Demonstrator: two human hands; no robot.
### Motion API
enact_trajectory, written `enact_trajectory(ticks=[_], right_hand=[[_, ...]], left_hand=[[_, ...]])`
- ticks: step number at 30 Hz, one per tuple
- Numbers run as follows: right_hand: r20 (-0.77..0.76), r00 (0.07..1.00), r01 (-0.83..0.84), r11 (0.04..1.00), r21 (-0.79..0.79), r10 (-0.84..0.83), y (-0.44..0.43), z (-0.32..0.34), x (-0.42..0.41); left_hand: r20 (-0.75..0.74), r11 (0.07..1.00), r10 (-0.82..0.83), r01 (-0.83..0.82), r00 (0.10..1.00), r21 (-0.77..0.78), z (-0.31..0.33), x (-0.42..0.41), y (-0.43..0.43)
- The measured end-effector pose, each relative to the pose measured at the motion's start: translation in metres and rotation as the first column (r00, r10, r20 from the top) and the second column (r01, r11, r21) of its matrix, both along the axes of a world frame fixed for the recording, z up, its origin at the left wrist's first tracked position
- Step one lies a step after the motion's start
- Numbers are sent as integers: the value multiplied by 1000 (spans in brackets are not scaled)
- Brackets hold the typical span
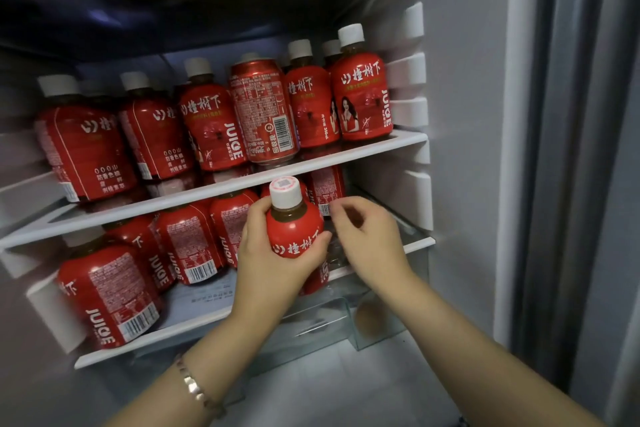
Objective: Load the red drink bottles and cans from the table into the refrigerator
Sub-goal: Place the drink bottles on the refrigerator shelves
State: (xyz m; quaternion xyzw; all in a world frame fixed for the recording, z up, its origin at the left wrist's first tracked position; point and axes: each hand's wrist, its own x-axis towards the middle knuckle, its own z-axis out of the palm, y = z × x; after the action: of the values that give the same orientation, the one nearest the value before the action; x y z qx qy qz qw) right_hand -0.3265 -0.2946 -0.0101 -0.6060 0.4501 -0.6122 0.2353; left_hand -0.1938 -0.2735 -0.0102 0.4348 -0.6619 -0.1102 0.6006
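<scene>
My left hand [277, 263] grips a red juice bottle [294, 225] with a white cap, held upright at the front of the refrigerator's lower shelf [156, 336]. My right hand [363, 236] hovers just right of that bottle with fingers loosely curled, holding nothing. Several red bottles stand on the lower shelf, the nearest [107, 291] at the left. On the upper shelf [346, 154] stands a row of several red bottles with a red cola can [263, 111] in the middle.
A clear drawer [346, 319] sits under the lower shelf. The refrigerator's white right wall [460, 114] has rail ledges. A dark bag [173, 17] fills the compartment above the upper shelf. The lower shelf's right end holds bare glass behind my right hand.
</scene>
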Motion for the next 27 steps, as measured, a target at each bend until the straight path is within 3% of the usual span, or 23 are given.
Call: enact_trajectory(ticks=[2, 4, 11, 16, 22, 27], right_hand=[[-168, 980, 138, 977, 162, -110, -16, 2, -5], [-234, 970, 138, 941, 310, -65, -37, 2, -9], [-409, 910, 135, 880, 455, 72, -104, 2, 14], [-607, 794, 299, 841, 452, 44, -138, 0, 28], [-744, 668, 336, 883, 328, 22, -156, -5, 25], [-783, 621, 332, 898, 290, 24, -153, -8, 24]], left_hand=[[22, 1000, 14, -13, 1000, -14, 2, 4, 2], [22, 998, 43, -42, 999, -40, 1, 11, 4], [5, 986, 128, -126, 992, -106, -5, 20, 7], [3, 986, 136, -135, 991, -98, -5, 21, 8], [13, 986, 130, -128, 991, -107, 0, 18, 8], [27, 985, 132, -129, 991, -113, 0, 18, 8]])
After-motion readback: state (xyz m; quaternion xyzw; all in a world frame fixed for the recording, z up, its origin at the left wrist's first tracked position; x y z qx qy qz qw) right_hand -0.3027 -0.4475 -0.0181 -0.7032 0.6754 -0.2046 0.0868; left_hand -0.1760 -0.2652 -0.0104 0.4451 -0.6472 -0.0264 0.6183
